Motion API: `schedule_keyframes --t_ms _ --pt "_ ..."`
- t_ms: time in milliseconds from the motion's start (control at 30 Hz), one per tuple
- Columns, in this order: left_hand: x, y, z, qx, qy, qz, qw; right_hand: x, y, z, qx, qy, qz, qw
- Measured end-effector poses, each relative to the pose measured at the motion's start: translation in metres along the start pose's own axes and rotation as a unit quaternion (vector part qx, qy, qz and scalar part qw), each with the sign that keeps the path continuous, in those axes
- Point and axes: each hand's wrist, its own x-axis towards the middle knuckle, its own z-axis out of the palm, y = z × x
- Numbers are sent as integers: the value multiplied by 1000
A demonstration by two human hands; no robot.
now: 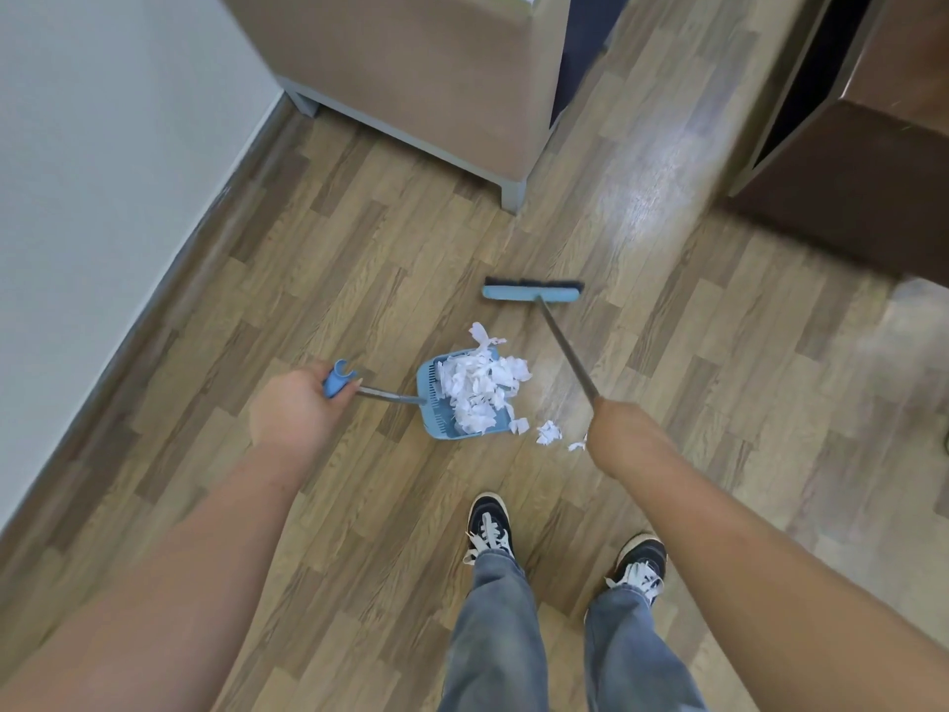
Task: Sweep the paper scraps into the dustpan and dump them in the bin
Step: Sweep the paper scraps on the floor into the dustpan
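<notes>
Floor of wood-look planks (359,259), seen from above, with two jean-clad legs and dark lace-up sneakers (489,526) at the lower edge.

Item one: light blue plastic dustpan (429,382) with a slotted wall and a thin metal stem, resting on the floor ahead of the feet. Left hand (295,408) is closed in a fist around the blue grip at the stem's end (a small clip sticks up past the knuckles).

Item two: white torn paper scraps (480,385), heaped in the dustpan and spilling over its far and right rims. A few loose pieces (548,433) lie on the floor just right of the pan's near corner, close to the right wrist.

Item three: long-handled broom with a light blue head and dark bristles (533,290), its head lying beyond the dustpan, apart from the heap. The grey metal pole slants back to the right hand (608,418), which is wrapped around it; the fingers themselves are hidden behind the wrist.

Surroundings: beige upholstered furniture on grey legs (411,79) beyond the dustpan, white wall (102,146) at left, dark brown cabinet (847,172) at upper right.
</notes>
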Motion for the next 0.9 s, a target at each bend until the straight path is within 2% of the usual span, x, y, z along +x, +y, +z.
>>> schedule_keyframes --t_ms 300,467,600,767,900 --pt "1 -12 2 5 2 -7 1000 13 -13 -12 -149 38 -73 985" --pt "-2 -26 -2 7 2 -28 1000 19 7 -7 -135 24 -30 990" --pt "-5 -32 -1 11 6 -33 999 7 39 10 -71 6 -6 997" --pt "-3 -24 1 -2 9 -32 999 -32 57 39 50 -73 -28 996" --pt "1 -22 -4 -19 9 -35 999 -57 54 58 241 -130 -8 962"
